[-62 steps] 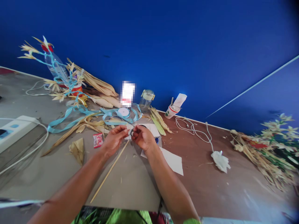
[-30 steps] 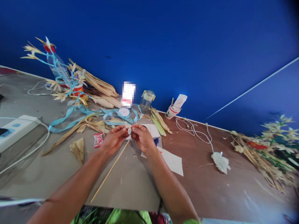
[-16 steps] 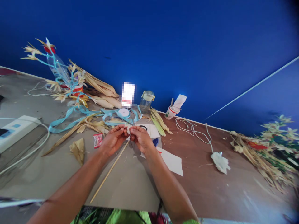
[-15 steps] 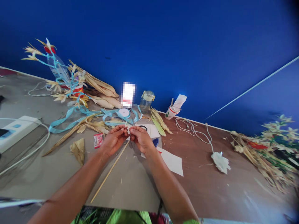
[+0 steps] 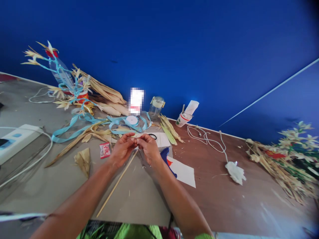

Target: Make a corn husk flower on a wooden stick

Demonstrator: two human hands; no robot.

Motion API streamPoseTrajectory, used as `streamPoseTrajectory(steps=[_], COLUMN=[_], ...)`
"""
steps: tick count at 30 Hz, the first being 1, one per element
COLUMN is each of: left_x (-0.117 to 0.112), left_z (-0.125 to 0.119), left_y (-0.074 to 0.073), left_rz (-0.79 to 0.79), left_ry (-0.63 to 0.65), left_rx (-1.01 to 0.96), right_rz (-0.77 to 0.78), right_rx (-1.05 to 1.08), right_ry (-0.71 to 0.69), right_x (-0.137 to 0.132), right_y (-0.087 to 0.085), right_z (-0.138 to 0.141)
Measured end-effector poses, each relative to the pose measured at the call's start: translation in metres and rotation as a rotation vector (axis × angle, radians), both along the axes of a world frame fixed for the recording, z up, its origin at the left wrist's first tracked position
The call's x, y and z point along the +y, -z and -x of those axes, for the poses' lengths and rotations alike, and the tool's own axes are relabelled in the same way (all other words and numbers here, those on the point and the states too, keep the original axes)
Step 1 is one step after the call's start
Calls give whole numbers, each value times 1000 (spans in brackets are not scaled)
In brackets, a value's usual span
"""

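My left hand [image 5: 122, 150] and my right hand [image 5: 149, 148] meet fingertip to fingertip above the table, both pinched on a small pale piece of husk [image 5: 137, 136] between them. A thin wooden stick [image 5: 116, 183] lies on the grey mat under my left wrist. A blue glue gun [image 5: 166, 156] lies by my right wrist on white paper [image 5: 183, 172]. A spool of light blue ribbon [image 5: 132, 120] sits just beyond my hands.
Dried corn husks [image 5: 106, 91] and a bottle with husk flowers [image 5: 60, 73] stand at the back left. A glass jar [image 5: 156, 107], a paper cup [image 5: 183, 119], a white cable [image 5: 208, 139], a power strip [image 5: 13, 139] and a husk-flower pile [image 5: 286, 159] surround the work area.
My hands have drawn closer until the fingertips touch. My right wrist has shifted left, uncovering the blue glue gun on the paper.
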State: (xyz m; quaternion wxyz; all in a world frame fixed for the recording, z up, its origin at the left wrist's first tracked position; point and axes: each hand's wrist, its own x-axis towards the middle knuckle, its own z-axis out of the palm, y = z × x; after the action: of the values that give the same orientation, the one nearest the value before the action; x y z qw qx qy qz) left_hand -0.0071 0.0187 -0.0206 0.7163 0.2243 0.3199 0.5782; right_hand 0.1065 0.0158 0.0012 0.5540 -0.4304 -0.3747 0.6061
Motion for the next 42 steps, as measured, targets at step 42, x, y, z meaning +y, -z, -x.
streamPoseTrajectory(steps=[42], left_x=[3], left_z=[5], left_y=[-3], left_rz=[-178], left_ry=[-73], left_rx=[290], right_rz=[-192], right_rx=[-1364], right_ry=[-278], right_x=[1], right_y=[-13], right_z=[-29])
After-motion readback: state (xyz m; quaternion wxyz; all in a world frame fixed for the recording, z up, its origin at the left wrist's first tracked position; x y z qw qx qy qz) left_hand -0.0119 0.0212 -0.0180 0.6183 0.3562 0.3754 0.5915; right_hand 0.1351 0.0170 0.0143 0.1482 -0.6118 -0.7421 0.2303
